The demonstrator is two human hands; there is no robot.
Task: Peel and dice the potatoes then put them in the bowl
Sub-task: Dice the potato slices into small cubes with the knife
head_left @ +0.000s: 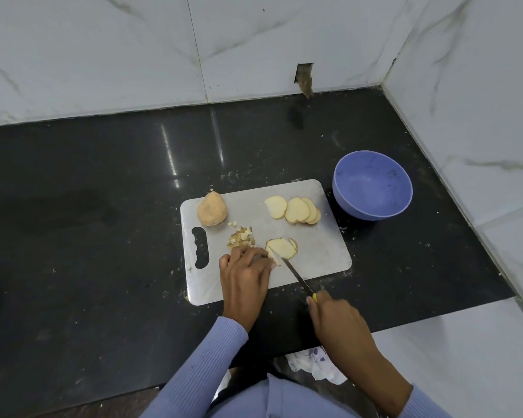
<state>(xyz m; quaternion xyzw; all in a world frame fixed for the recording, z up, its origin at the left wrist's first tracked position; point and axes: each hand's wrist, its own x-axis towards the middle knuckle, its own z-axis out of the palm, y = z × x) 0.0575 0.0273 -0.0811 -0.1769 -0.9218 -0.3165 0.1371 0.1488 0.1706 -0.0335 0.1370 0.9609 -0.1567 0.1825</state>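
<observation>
On the steel cutting board [320, 248] lie a whole potato [212, 208] at the back left, a fan of potato slices [296, 210] at the back right, a small heap of diced potato [240, 236] and a stack of slices [283, 248] near the middle. My left hand [245, 273] rests on the board, its curled fingertips holding the near edge of that stack. My right hand [335, 318] grips the yellow-handled knife [296, 274], its blade laid across the stack. The blue bowl [372, 184] stands right of the board, holding nothing.
The board lies on a black stone counter [103, 236] flecked with potato bits, with marble walls at the back and right. A crumpled white cloth [314, 365] lies below the counter's front edge.
</observation>
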